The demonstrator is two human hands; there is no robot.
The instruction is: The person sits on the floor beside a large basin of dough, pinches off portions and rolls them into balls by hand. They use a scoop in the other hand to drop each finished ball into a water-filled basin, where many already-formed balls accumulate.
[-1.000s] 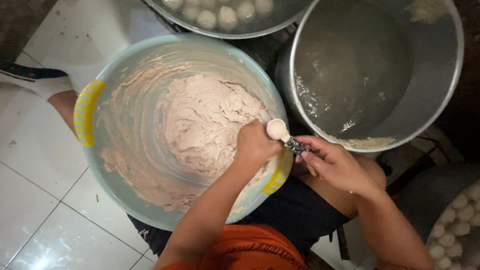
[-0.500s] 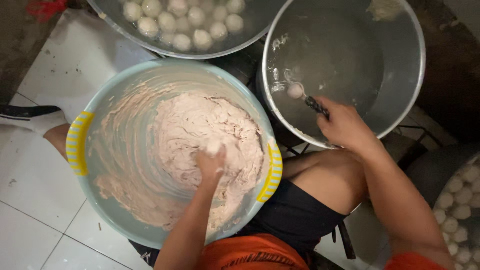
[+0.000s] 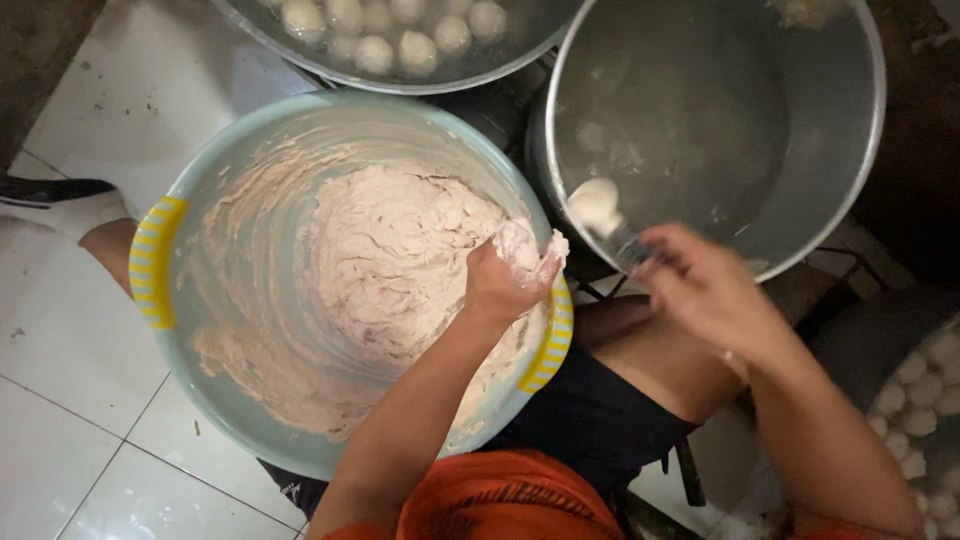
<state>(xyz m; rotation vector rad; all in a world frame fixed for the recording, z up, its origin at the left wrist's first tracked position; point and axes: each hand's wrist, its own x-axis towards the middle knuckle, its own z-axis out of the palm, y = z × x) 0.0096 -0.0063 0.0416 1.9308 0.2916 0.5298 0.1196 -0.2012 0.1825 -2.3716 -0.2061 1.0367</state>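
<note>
Currently my left hand [image 3: 505, 283] is closed on a lump of pale pink paste [image 3: 530, 248] at the rim of the pale blue plastic basin with yellow handles [image 3: 150, 262]. My right hand [image 3: 700, 290], fingers curled, grips a metal spoon [image 3: 600, 212] — a ball on it — over the large steel pot [image 3: 850, 170]. Risks, in my judgement: the ball slips off, or paste drips onto the white tiled floor [image 3: 70, 350]. A metal pan of white balls [image 3: 400, 40] crowds the far side.
</note>
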